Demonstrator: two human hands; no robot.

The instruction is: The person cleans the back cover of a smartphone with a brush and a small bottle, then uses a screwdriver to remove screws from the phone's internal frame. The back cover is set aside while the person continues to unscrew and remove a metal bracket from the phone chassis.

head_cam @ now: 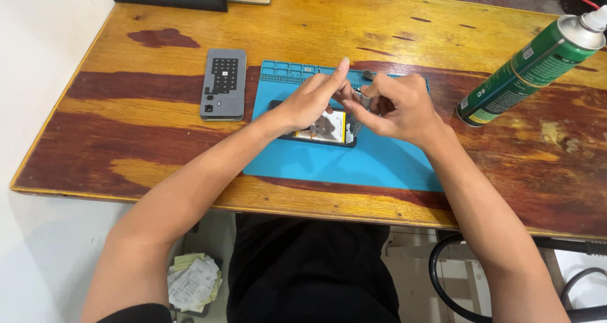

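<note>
Left hand (pixel 311 102) and right hand (pixel 393 107) met over the opened black phone (pixel 327 128) at mid blue silicone mat (pixel 354 165); right fingers pinched on a small grey metal tool (pixel 361 96), left fingers loosely together beside it. Bare wooden desk (pixel 145 140) toward the left edge, past the grey phone back cover (pixel 223 84); green spray can (pixel 530 64) near the right edge.

opened phone (pixel 329 128) (back off), flat on mat
</note>
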